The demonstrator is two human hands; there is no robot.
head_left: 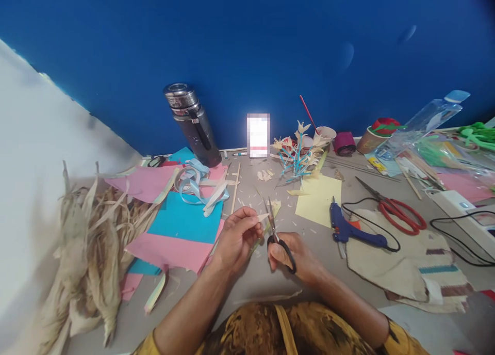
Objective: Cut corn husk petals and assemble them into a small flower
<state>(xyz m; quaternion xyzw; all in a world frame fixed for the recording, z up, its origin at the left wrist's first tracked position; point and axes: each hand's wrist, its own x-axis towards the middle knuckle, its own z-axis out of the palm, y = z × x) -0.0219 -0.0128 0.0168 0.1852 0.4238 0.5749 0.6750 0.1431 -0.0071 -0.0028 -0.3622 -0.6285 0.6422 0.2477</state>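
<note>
My left hand (240, 237) pinches a small pale pointed piece (263, 217) of husk or paper between thumb and fingers. Black-handled scissors (286, 254) are in my right hand (296, 257), their blades partly apart and pointing away from me. The tip of the pale piece lies at the blades. Beyond my hands, small pale scraps (265, 175) are scattered on the grey table (266, 293). A bunch of pale flowers with blue stems (297, 156) stands behind them, beside a yellow sheet (323, 197).
Dried husks (98, 262), pink sheets (174, 249), a blue sheet (185, 218) and ribbon (189, 184) lie left, below a dark flask (197, 133). Rightward are a glue gun (353, 234), red-handled scissors (402, 215), a cloth (386, 267), a power strip (460, 210) and cups (325, 134).
</note>
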